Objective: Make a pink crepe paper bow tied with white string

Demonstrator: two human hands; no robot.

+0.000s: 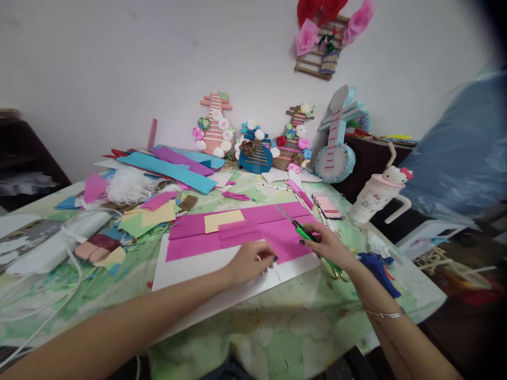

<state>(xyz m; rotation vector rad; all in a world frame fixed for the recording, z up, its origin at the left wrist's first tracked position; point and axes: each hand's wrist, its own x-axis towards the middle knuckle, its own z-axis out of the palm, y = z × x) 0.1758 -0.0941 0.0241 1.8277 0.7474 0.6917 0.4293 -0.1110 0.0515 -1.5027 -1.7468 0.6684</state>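
Observation:
My right hand [329,246] is closed around a green and black box cutter [304,232], its long blade pointing up and left over the magenta paper [289,237]. Beneath that hand, a pair of scissors [336,272] partly shows on the tablecloth. My left hand [253,261] is at the near edge of the magenta paper, above a white board [174,277]. Its fingers are curled together, and what they hold, if anything, is too small to make out. On the paper lie a pale yellow strip [224,221] and a folded magenta piece [240,234].
Paper scraps [148,219], white string [132,186] and blue strips [170,171] crowd the left. Flower-decorated paper instruments [255,153] lean against the wall behind. A white tumbler [374,198] stands at the right edge near a phone [328,207]. A white power strip [59,245] trails cables.

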